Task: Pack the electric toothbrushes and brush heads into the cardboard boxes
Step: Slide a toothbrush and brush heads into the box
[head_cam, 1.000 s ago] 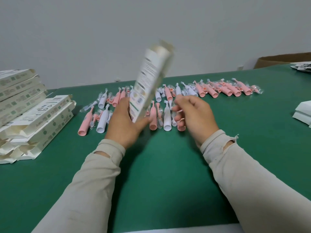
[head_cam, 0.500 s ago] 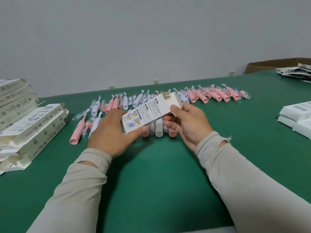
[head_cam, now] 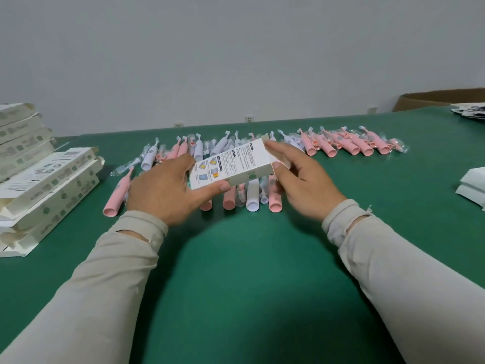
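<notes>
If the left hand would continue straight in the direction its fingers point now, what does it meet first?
Probably the white box it already grips, since the left hand points up-right at it. Beyond lie the wrapped toothbrushes; depth is uncertain.

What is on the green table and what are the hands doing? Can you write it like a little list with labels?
table: green table
held thing: white cardboard box, lying on its side above the toothbrushes
left hand: left hand grips the box's near left end
right hand: right hand grips the box's right end
toothbrushes: pink and white toothbrushes in a row across the table
box stack: pile of boxes at the left, end flaps open
far right: white packs at the edge
brown carton: brown carton behind the table
</notes>
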A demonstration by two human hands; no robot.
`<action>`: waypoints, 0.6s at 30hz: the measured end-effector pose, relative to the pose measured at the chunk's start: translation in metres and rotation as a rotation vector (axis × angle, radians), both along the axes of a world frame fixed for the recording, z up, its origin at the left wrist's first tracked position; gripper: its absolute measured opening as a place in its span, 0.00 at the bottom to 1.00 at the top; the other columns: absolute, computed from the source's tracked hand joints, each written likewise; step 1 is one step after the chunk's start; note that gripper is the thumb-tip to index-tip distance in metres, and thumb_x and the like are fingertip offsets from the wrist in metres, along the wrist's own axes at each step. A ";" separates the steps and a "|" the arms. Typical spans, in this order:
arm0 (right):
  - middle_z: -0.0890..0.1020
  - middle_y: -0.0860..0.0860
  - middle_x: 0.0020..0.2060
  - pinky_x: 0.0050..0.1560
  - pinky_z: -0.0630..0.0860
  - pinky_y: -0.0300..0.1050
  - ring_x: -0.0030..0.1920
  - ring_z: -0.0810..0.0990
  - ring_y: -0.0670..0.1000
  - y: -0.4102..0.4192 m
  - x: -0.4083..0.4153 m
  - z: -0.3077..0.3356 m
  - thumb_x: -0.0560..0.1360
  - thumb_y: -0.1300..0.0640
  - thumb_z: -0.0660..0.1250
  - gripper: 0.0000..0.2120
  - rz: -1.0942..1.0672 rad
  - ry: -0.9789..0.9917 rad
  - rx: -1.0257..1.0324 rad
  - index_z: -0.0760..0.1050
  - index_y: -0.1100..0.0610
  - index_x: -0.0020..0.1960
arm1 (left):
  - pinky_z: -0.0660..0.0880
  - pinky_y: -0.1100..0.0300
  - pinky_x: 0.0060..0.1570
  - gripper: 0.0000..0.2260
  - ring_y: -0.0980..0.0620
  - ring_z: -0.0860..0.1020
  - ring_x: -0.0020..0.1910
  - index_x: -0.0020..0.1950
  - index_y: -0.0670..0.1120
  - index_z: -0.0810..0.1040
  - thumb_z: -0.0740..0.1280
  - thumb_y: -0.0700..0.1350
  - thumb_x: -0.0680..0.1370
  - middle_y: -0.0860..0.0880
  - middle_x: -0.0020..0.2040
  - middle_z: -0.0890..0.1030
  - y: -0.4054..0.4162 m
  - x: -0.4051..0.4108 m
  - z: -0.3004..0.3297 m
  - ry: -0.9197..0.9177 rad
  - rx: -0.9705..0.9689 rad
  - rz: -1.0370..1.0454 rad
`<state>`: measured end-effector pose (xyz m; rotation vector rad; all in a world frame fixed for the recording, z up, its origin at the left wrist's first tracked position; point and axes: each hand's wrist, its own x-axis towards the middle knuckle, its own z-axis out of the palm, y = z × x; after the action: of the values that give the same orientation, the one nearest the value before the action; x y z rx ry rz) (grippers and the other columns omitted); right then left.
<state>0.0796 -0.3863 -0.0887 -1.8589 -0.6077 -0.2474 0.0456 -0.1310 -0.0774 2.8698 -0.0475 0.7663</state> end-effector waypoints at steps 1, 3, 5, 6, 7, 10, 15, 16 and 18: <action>0.76 0.42 0.55 0.48 0.79 0.43 0.39 0.81 0.51 -0.002 0.000 -0.001 0.83 0.59 0.57 0.23 0.044 0.054 0.007 0.66 0.42 0.75 | 0.71 0.57 0.33 0.39 0.58 0.72 0.34 0.46 0.54 0.70 0.44 0.85 0.61 0.56 0.38 0.75 0.000 -0.001 0.000 0.004 0.005 -0.013; 0.77 0.47 0.54 0.40 0.78 0.41 0.34 0.81 0.56 -0.006 -0.002 -0.001 0.82 0.59 0.55 0.25 0.106 0.138 0.033 0.64 0.41 0.76 | 0.71 0.56 0.34 0.37 0.55 0.73 0.36 0.47 0.54 0.70 0.47 0.84 0.62 0.54 0.45 0.80 -0.002 -0.001 -0.002 0.021 0.007 -0.052; 0.78 0.49 0.55 0.40 0.80 0.45 0.35 0.80 0.53 -0.007 -0.003 0.000 0.79 0.55 0.55 0.26 0.140 0.195 0.065 0.64 0.42 0.77 | 0.75 0.52 0.39 0.35 0.50 0.75 0.40 0.48 0.55 0.70 0.48 0.83 0.63 0.51 0.52 0.81 -0.005 -0.002 -0.004 0.032 -0.010 -0.082; 0.78 0.46 0.53 0.41 0.81 0.47 0.36 0.80 0.51 -0.007 -0.004 0.000 0.77 0.52 0.55 0.27 0.157 0.211 0.077 0.64 0.41 0.76 | 0.75 0.52 0.40 0.35 0.49 0.75 0.41 0.48 0.56 0.70 0.48 0.83 0.62 0.51 0.52 0.81 -0.005 -0.002 -0.005 0.029 -0.021 -0.089; 0.76 0.42 0.50 0.42 0.80 0.46 0.37 0.80 0.50 -0.008 -0.004 0.000 0.77 0.49 0.56 0.27 0.169 0.202 0.062 0.64 0.39 0.76 | 0.75 0.52 0.40 0.35 0.49 0.75 0.41 0.49 0.56 0.70 0.48 0.83 0.62 0.52 0.51 0.81 -0.004 -0.002 -0.006 0.025 -0.029 -0.085; 0.75 0.38 0.51 0.49 0.76 0.39 0.41 0.82 0.47 -0.018 0.002 -0.005 0.75 0.35 0.61 0.29 0.095 0.094 -0.098 0.61 0.36 0.75 | 0.69 0.55 0.36 0.41 0.49 0.73 0.40 0.57 0.54 0.74 0.47 0.83 0.63 0.55 0.44 0.75 0.005 -0.003 -0.008 0.009 -0.057 -0.015; 0.78 0.45 0.42 0.52 0.78 0.46 0.38 0.78 0.41 -0.041 0.028 -0.013 0.77 0.48 0.68 0.18 -0.472 0.054 -0.018 0.73 0.47 0.66 | 0.60 0.59 0.31 0.36 0.50 0.71 0.37 0.52 0.56 0.74 0.51 0.82 0.63 0.56 0.40 0.74 0.016 -0.005 -0.007 -0.093 -0.149 0.131; 0.77 0.44 0.41 0.55 0.78 0.50 0.39 0.77 0.43 -0.042 0.029 -0.014 0.77 0.49 0.68 0.15 -0.532 0.059 -0.026 0.74 0.47 0.64 | 0.60 0.59 0.31 0.36 0.50 0.71 0.38 0.53 0.56 0.74 0.51 0.83 0.63 0.57 0.40 0.73 0.016 -0.005 -0.006 -0.102 -0.146 0.140; 0.77 0.40 0.43 0.55 0.77 0.48 0.42 0.76 0.42 -0.037 0.025 -0.013 0.78 0.48 0.66 0.14 -0.549 0.000 -0.163 0.75 0.45 0.63 | 0.59 0.62 0.30 0.37 0.52 0.71 0.36 0.54 0.56 0.75 0.52 0.83 0.64 0.59 0.37 0.71 0.013 -0.005 -0.006 -0.114 -0.150 0.138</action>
<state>0.1045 -0.4237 -0.1021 -2.1576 -0.1042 -0.5699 0.0406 -0.1182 -0.0832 2.7077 0.1871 0.9165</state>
